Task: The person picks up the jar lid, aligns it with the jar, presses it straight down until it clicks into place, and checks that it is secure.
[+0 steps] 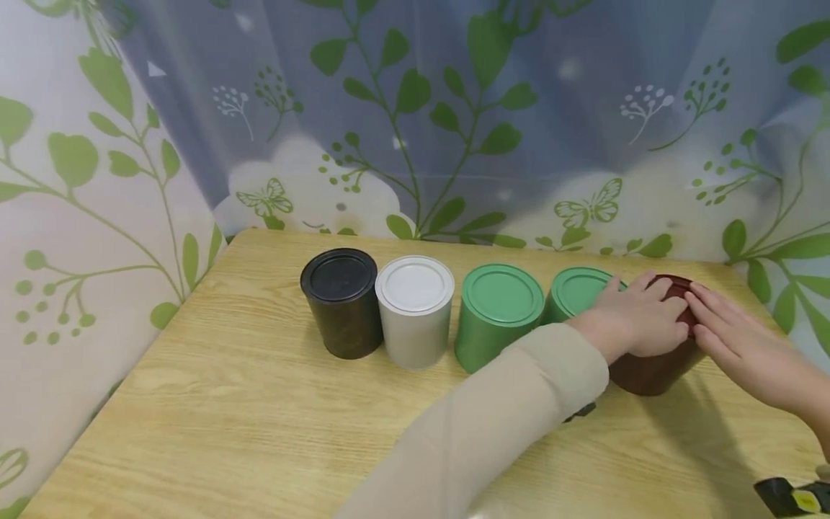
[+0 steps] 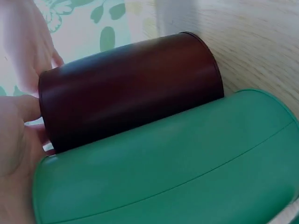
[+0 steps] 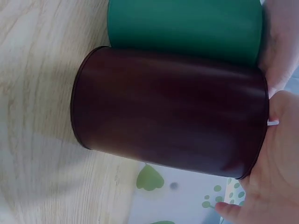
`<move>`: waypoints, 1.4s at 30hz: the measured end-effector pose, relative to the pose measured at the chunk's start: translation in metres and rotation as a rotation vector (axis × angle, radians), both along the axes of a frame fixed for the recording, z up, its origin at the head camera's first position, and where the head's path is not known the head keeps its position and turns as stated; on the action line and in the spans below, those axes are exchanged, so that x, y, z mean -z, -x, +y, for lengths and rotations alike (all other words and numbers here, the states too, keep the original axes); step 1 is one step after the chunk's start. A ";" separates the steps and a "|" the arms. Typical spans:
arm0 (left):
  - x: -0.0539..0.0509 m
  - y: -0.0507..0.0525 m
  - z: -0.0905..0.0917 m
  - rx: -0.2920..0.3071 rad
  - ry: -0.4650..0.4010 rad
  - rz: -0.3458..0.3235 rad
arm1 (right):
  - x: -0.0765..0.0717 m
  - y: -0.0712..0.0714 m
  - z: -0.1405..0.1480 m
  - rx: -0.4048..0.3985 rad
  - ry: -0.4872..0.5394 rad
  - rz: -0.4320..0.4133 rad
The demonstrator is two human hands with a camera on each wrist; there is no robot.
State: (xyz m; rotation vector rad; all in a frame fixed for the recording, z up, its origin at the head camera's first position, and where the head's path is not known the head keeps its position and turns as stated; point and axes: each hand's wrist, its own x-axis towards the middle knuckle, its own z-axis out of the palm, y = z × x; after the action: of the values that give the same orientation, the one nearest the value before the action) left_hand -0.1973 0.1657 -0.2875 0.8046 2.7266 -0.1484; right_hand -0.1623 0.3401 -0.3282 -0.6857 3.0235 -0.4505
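Note:
A dark brown canister point(image 1: 648, 375) stands upright at the right end of a row. My left hand point(image 1: 638, 313) lies over the left part of its lid with fingers spread. From the other side my right hand point(image 1: 746, 342) touches the lid's right edge, its fingers fairly straight. Beside the brown canister, a green canister point(image 1: 577, 288) is partly covered by my left hand and forearm. Both wrist views show the brown canister's side point(image 2: 135, 88) up against the green one point(image 3: 187, 28), with both hands at the lid end.
Further left in the row stand another green canister point(image 1: 499, 310), a white canister point(image 1: 415, 310) and a black canister point(image 1: 344, 303). They rest on a wood-grain table point(image 1: 227, 404). Leaf-patterned cloth point(image 1: 415, 130) hangs behind the table and at its sides.

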 end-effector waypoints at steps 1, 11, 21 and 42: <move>0.001 -0.001 0.001 -0.016 0.014 0.015 | 0.001 0.000 0.000 -0.003 0.002 0.008; 0.018 -0.016 0.005 -0.069 0.062 0.211 | 0.002 -0.004 -0.004 0.053 -0.101 0.061; 0.017 -0.019 0.001 -0.025 0.054 0.217 | 0.004 -0.006 -0.004 0.124 -0.106 0.032; 0.030 -0.064 -0.078 0.276 -0.041 0.451 | 0.008 -0.008 -0.008 0.084 0.145 0.069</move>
State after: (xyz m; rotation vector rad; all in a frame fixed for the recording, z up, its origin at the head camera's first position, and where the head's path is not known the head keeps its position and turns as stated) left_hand -0.1329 0.0876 -0.3177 1.2958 3.0186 -0.3744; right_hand -0.1543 0.3321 -0.3360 -0.5936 3.1177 -0.6674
